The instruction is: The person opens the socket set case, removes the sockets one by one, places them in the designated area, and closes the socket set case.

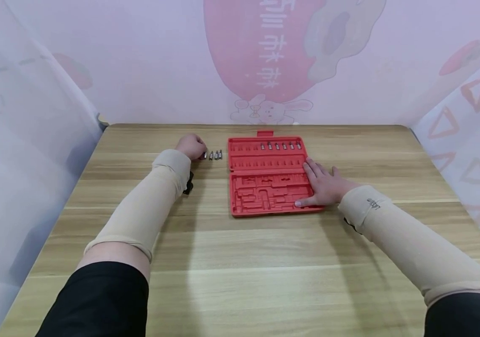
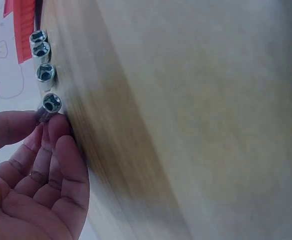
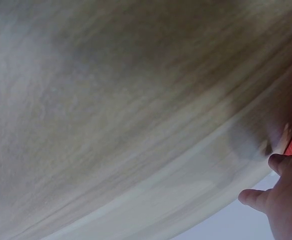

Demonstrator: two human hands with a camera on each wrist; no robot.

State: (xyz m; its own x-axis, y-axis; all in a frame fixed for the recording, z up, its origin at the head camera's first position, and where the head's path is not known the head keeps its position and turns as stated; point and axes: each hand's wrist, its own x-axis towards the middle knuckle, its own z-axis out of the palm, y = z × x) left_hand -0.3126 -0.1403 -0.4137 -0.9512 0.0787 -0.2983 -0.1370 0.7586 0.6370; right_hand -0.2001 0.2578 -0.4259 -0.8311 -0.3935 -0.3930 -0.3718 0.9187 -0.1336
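Pinching a metal socket [image 2: 51, 104] between thumb and fingertips, the left hand [image 1: 191, 146] is near the far edge of the worktop [image 1: 244, 276], closer to the far left corner than the far right. The socket's hollow end faces the left wrist camera, its long axis running roughly near to far; whether it touches the worktop I cannot tell. Three loose sockets [image 2: 46, 73] continue the row rightward, hollow ends turned the same way. A narrow strip of worktop parts them from the left edge of the unfolded red case [image 1: 265, 172]; broader stretches run from the left hand to the left edge and down the near side. The right hand [image 1: 326, 186] lies with fingers spread over the case's right rim. Six seated sockets [image 1: 277, 146] line its far row, toward its far right corner.
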